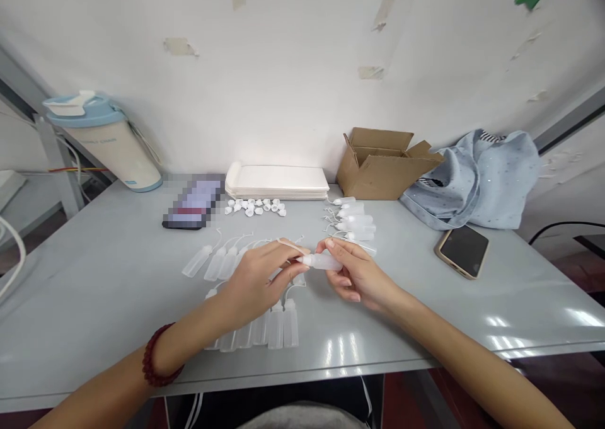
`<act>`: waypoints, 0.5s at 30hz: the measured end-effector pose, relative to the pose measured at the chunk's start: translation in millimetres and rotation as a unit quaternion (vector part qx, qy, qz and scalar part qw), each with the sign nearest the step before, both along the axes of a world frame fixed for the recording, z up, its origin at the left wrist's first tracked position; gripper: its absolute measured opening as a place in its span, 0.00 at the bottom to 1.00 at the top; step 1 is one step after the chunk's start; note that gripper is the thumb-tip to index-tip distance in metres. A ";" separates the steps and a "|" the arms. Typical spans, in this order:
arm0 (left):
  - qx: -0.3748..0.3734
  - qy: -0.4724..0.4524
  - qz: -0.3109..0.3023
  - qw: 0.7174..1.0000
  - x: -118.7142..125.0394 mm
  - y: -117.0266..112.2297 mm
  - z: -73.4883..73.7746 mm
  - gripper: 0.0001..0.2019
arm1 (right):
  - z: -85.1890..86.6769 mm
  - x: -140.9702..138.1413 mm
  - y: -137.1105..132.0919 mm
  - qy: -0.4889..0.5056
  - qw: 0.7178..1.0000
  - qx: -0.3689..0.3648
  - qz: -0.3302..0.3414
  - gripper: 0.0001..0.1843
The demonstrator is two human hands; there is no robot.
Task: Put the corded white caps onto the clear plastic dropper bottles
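Observation:
A small clear plastic squeeze bottle is held sideways above the middle of the grey table. My right hand grips its body. My left hand, with a red bead bracelet on the wrist, pinches the bottle's white tip and tethered cap. Rows of empty clear bottles lie flat under and left of my left hand, with more near the front edge. A cluster of capped bottles lies behind my right hand. Loose white caps are scattered further back.
A stack of white trays and an open cardboard box stand against the wall. A phone lies at the right near a blue cloth bag. A blue-lidded jug stands at back left beside a dark pixelated object.

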State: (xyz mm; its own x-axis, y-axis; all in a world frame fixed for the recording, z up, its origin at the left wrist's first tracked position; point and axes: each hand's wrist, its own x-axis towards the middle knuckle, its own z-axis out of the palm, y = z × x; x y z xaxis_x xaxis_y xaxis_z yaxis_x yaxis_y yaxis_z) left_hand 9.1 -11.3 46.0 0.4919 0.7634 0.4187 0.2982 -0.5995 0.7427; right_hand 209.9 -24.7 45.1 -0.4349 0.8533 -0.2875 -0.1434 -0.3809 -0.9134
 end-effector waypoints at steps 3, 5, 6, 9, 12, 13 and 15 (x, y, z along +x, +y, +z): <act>0.046 -0.012 -0.016 0.999 -0.4 0.1 -1.8 0.05 | 0.2 0.3 1.2 0.004 1.000 -0.011 -0.003 0.17; -0.020 -0.020 -0.028 0.999 -0.1 0.1 0.6 0.05 | 0.5 0.1 1.5 0.004 1.000 -0.010 -0.003 0.17; -0.060 -0.023 -0.031 0.997 0.3 0.0 2.3 0.06 | 0.7 -0.1 1.5 0.004 1.000 -0.007 -0.001 0.17; -0.149 -0.014 -0.035 0.988 1.8 -1.5 6.9 0.07 | 0.5 -0.3 1.1 -0.006 1.000 0.006 0.009 0.17; -0.193 0.000 -0.034 0.981 2.4 -4.0 8.6 0.08 | -0.6 -0.1 -0.2 -0.036 0.999 0.032 0.019 0.17; -0.206 -0.001 -0.032 0.978 2.3 -4.8 8.8 0.08 | -1.0 -0.1 -1.1 -0.051 0.997 0.047 0.022 0.18; -0.239 -0.005 -0.026 0.971 1.7 -5.3 9.3 0.09 | -1.7 -0.5 -3.4 -0.081 0.993 0.086 0.024 0.18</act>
